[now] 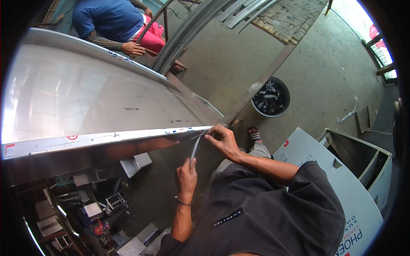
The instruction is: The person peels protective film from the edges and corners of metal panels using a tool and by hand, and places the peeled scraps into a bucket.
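Dark shirt (pixel 273 213) fills the foreground. Beyond it lies a big steel sheet (pixel 85 94) on the bench. On the floor a round bucket (pixel 271 97) holds dark metal scraps (pixel 268 100). Left hand (pixel 186 175) pinches a thin metal strip (pixel 195 147); right hand (pixel 222 138) pinches its upper end at the sheet's corner.
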A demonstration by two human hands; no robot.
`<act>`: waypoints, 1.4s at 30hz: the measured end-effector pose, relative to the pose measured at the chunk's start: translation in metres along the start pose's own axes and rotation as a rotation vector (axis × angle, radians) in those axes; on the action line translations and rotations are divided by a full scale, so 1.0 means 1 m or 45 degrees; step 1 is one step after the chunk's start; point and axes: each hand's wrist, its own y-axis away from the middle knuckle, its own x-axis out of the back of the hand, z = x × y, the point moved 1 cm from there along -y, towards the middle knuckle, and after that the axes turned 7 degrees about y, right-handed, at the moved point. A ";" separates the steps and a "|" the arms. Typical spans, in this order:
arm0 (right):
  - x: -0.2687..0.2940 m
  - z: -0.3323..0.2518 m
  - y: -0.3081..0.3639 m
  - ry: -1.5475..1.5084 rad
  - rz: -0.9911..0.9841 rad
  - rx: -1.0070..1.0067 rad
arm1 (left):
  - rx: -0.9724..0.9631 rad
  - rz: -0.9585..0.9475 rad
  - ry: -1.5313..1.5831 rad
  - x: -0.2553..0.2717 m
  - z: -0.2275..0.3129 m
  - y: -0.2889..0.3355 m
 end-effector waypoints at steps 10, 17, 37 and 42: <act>0.002 -0.009 -0.001 0.056 -0.007 0.029 | -0.055 0.059 -0.009 -0.007 -0.004 -0.007; 0.005 -0.009 -0.001 0.045 -0.046 -0.003 | -0.059 0.043 -0.067 -0.004 0.001 -0.005; -0.001 0.002 -0.002 -0.090 -0.023 -0.074 | -0.120 -0.013 -0.247 0.008 0.009 -0.014; -0.008 -0.001 0.001 -0.195 0.009 -0.006 | -0.153 0.033 -0.228 0.015 0.006 -0.006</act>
